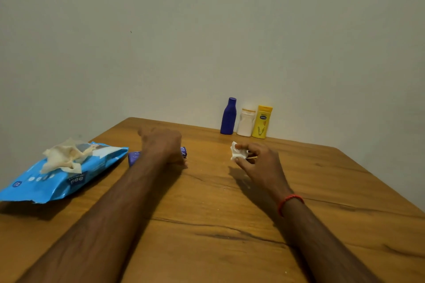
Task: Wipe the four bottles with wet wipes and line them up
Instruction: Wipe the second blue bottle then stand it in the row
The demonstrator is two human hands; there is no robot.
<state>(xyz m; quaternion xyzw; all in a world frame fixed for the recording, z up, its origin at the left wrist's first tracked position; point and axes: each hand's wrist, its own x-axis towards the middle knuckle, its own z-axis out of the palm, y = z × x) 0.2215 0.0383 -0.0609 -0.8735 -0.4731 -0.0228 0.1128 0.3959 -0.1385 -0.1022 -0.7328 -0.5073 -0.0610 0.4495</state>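
- Where the left hand (164, 145) comes down on it, the purple plastic bottle (133, 156) lies on its side on the brown wood-grain table (230, 225), a little left of the middle; one end shows to the left of the wrist and the other end, with pale lettering, shows to the right of the knuckles
- the left hand covers the middle of this bottle from above, its back toward the camera; the fingers bend down round the bottle's body and are mostly hidden behind the hand, with one fingertip showing at the near right edge, low against the table
- the right hand (257, 163) is off to the right, well apart from the lying bottle, and pinches a crumpled white wet wipe (238, 153) between the thumb and the curled fingers; the wad sticks out past the fingertips on the far side
- a thin red thread band (290, 202) circles the right wrist
- at the far edge of the table, close against the plain pale wall (207, 30), three bottles stand upright in a row: a dark blue plastic bottle (228, 117) with a narrow neck on the left, a squat white plastic bottle (245, 123) in the middle, and a yellow plastic bottle (262, 122) with a dark oval label on the right, each just beside the next
- a bright blue soft pack of wipes (69, 177) lies flat near the table's left edge, its right corner near the purple bottle's left end
- a rumpled off-white sheet (62, 156) sticks up out of the opening on top of the pack
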